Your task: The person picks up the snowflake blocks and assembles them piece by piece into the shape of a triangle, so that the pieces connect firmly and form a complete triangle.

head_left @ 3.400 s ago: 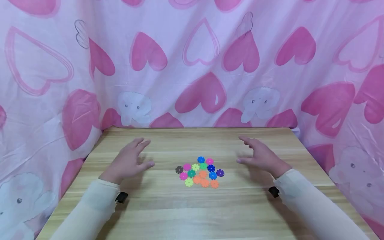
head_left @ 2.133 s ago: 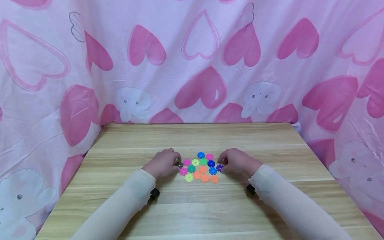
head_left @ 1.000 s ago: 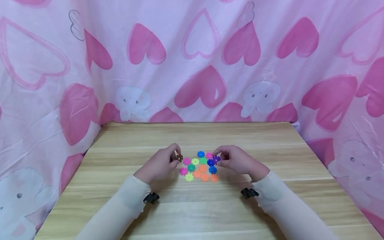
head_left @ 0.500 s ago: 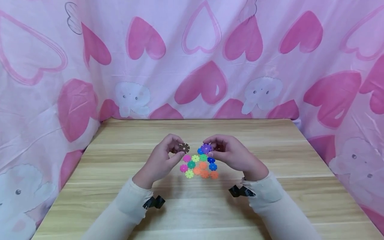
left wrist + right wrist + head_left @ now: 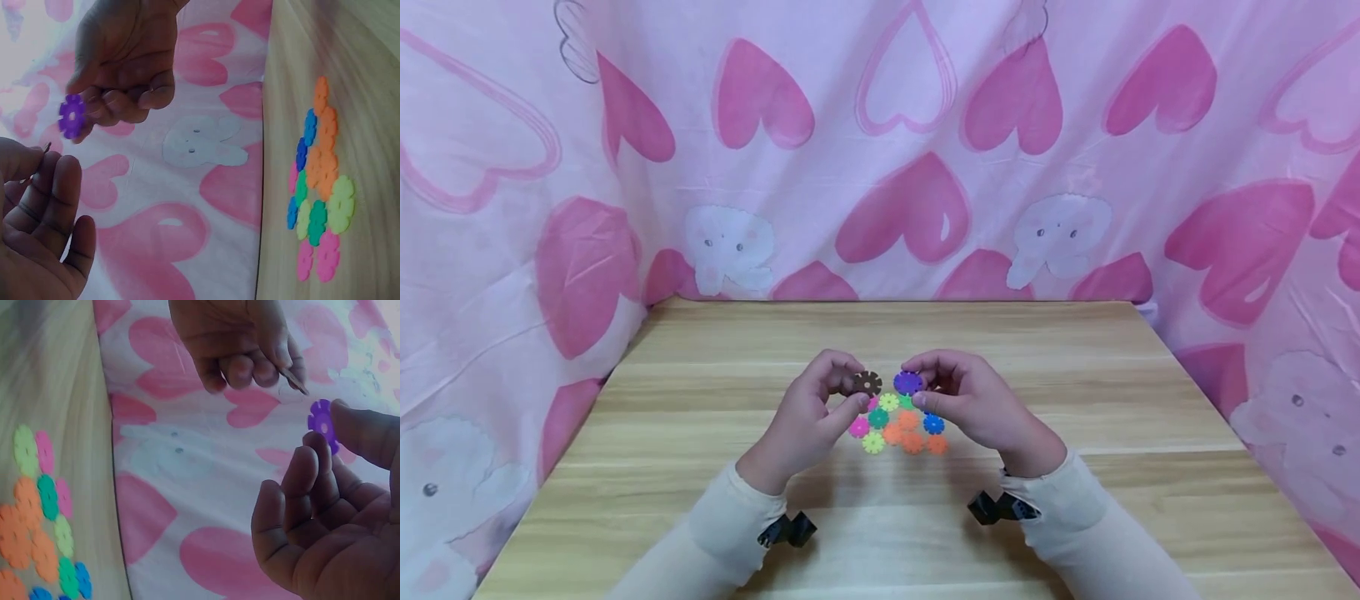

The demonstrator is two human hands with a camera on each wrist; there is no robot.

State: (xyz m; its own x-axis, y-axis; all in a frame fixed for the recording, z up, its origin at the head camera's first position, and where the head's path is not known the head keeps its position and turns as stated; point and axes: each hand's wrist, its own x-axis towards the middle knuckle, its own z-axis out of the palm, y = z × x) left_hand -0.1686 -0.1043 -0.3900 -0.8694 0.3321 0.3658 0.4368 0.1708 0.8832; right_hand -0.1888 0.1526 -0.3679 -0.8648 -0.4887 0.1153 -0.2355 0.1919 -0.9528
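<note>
Above the wooden table (image 5: 1075,392) my left hand (image 5: 854,388) pinches a brown flower-shaped disc (image 5: 867,382) between thumb and fingers. My right hand (image 5: 919,387) pinches a purple disc (image 5: 907,382) the same way. The two discs face each other a short gap apart, lifted off the table. Under the hands lies a pile of coloured discs (image 5: 901,429): pink, green, yellow, orange and blue. In the left wrist view the purple disc (image 5: 72,116) shows face-on. From the right wrist the purple disc (image 5: 322,422) is plain and the brown disc (image 5: 294,380) is edge-on.
A pink cloth with hearts and elephants (image 5: 895,167) hangs behind and on both sides of the table. Black wrist straps (image 5: 786,530) sit under both cream sleeves. Bare wood stretches left, right and in front of the pile.
Both hands came from the sides to the pile. The left picked up the brown disc, the right the purple one, and both lifted them and brought them close together.
</note>
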